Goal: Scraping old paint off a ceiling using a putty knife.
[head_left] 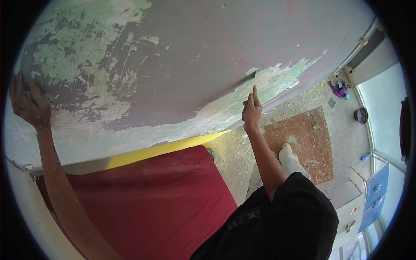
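Note:
A large wall (182, 65) with grey paint, partly stripped to pale green and white patches, fills the upper view. At the far left my left hand (31, 104) lies against it, fingers spread and holding nothing. My right hand (252, 110) is closed round a scraper (251, 76), index finger stretched along the tool toward its blade. The blade meets the wall at the edge of a stripped green patch (277, 82). Most of the scraper's handle is hidden in my fist.
Below the wall, a dark red cover (147, 199) drapes over something large. A brown board (310, 143) lies on the floor under my feet, with paint flakes around it. Beyond are a black bucket (360, 115), a purple cloth (337, 89) and a blue folding table (373, 197).

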Demonstrator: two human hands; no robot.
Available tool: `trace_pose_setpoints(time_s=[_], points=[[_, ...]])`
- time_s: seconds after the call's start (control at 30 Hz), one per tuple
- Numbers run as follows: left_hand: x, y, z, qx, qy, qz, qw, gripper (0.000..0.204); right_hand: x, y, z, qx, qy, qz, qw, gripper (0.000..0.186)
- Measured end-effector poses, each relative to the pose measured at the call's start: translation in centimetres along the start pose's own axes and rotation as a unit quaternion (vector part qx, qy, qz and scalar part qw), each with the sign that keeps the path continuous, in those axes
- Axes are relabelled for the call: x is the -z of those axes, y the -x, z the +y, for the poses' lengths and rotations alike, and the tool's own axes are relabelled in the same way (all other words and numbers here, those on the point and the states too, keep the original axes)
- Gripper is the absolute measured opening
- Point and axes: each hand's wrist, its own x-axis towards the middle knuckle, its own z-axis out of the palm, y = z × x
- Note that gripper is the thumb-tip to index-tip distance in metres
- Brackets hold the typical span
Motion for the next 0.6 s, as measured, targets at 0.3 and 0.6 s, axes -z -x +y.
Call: trace_pose_setpoints(time_s=[0.3,0.6], points=[[-0.1,-2.5,3.2,-0.008,0.02,0.024,0.999,0.037,4.3,-2.9,0.8,0.13,0.168,-0.022,0.977,0.046],[0.0,-2.1,2.3,-0.008,0.024,0.004,1.0,0.037,2.2,-2.7,2.2,0.125,0.155,0.004,0.98,0.046]])
